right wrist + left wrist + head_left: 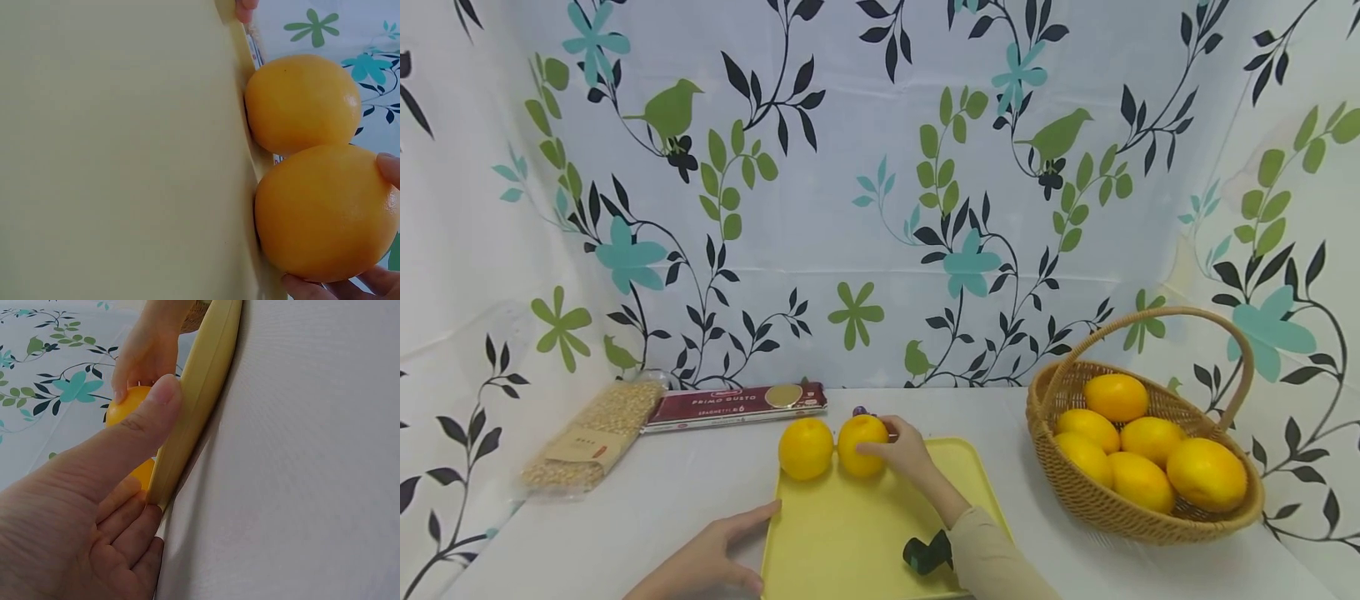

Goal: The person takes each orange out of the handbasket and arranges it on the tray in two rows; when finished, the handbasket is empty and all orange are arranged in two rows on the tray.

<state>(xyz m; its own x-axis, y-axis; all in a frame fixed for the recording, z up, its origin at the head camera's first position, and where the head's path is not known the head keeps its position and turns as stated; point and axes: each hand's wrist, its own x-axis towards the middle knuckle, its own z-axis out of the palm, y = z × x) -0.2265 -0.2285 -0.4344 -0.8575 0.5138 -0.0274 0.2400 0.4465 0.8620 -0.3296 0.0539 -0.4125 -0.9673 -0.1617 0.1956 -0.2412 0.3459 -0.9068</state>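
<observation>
Two oranges sit side by side at the far left part of a yellow tray (842, 542). My right hand (904, 447) grips the right orange (325, 212), thumb on one side and fingers on the other. The left orange (806, 449) stands beside it, untouched; in the right wrist view the two appear to touch. At the tray's left edge is my left hand (718, 550), fingertips against the rim and thumb spread apart from them. The left wrist view shows that thumb lying across the view of the tray's side.
A wicker basket (1075, 492) of several oranges stands on the right. At the back left lie a red spaghetti pack (730, 408) and a clear bag of pale kernels (595, 433). A small purple thing (861, 411) shows behind the right orange. A patterned cloth (880, 208) hangs behind.
</observation>
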